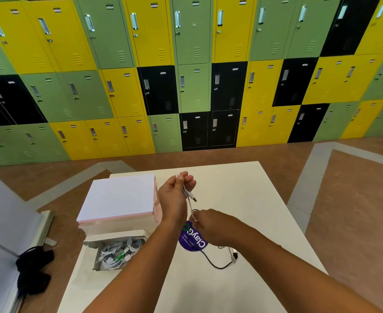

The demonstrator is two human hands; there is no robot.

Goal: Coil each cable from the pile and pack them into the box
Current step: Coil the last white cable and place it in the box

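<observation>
The table [242, 199] is a smooth, matt, cream-white slab with square corners. On its left side stands a shallow cardboard box [95, 258], its flat white lid [118, 197] raised and showing a pale pink edge. Inside lie several thin, white, rubbery cords [116, 251], wound into loose loops and tangled together.

The left hand [174, 195] is held above the middle of the table, its fingers curled round a white cable [187, 195] folded into a few long, narrow loops. A metal plug [195, 199] sticks out of the bundle. One strand hangs down to the right hand [211, 224], which pinches it between the fingertips just above the tabletop.

Under the right hand a round, glossy purple sticker [192, 239] with white lettering lies flat on the table. A thin black cable [211, 263] curves across the table beside it, uncoiled, ending in a small plug [234, 254].

Behind the table stands a wall of metal lockers [192, 86] in yellow, green and black
</observation>
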